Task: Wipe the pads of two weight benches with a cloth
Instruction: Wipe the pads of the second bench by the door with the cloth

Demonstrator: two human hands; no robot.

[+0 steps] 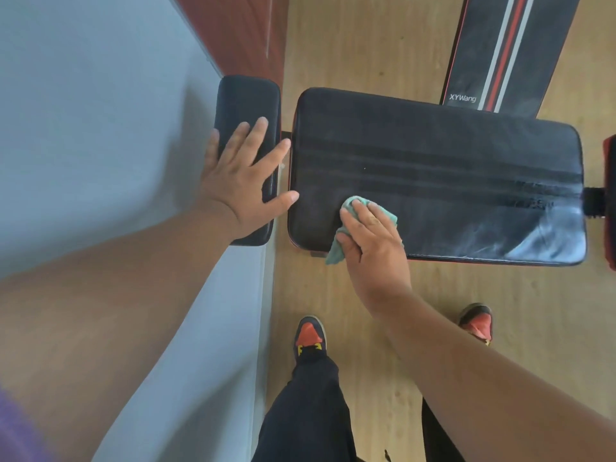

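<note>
Bracing at the left of the frame, the left hand (245, 176) lies flat and fully spread on the small black pad (246, 105), fingers splayed, gripping nothing, thumb reaching toward the gap between the pads. Just right of it, centre frame, sits the long bench pad (450, 168), black and stitched, with a shiny smear at its right end. The right hand (370, 238) presses a bunched teal cloth (343, 243) onto the pad's lower left corner, fingers curled loosely over it and cloth spilling off the near edge. So the wiping of this bench looks to be in hand, working the near-left corner. The next move likely calls for firm strokes along the pad's length toward the right, with the small pad under the left hand yet to come. Upper right, a second bench pad (483, 45) with white and red stripes reads "XYWang"; it looks still dusty. Orange-toed shoes (310, 335) stand on the wood floor (366, 45) below.
</note>
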